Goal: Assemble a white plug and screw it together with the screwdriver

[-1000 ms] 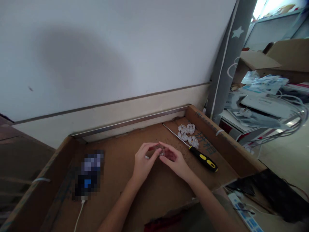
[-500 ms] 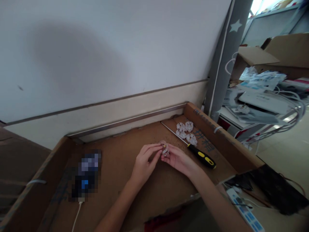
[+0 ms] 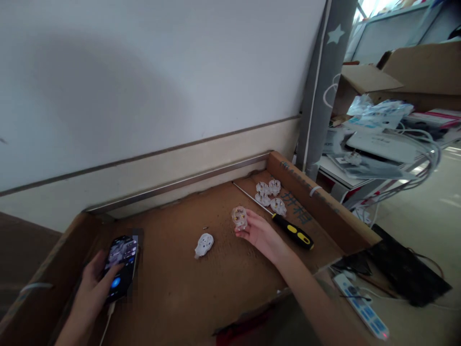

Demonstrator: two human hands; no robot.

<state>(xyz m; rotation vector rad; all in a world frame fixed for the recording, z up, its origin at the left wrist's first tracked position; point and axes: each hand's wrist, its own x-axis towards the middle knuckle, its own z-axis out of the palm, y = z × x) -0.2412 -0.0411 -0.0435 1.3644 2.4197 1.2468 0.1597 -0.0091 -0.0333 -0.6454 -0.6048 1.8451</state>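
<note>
My right hand pinches a clear plastic plug part with brass-coloured metal pieces showing inside, raised over the cardboard tray. At the left, my left hand grips a smartphone by its side, thumb over the lit screen; a white cable runs from its lower end. A white plug cover lies on the cardboard between my hands, with a tiny metal piece just above it. Beyond my right hand are several clear plug parts and a black and yellow screwdriver.
Raised cardboard walls edge the tray, with a white board behind. To the right stand a grey post and a table with a carton, bags and cables. A power strip lies low at the right.
My left hand has left the plug and moved left onto the smartphone. The white plug cover now lies on the cardboard. My right hand keeps the clear plug part. The view has shifted slightly.
</note>
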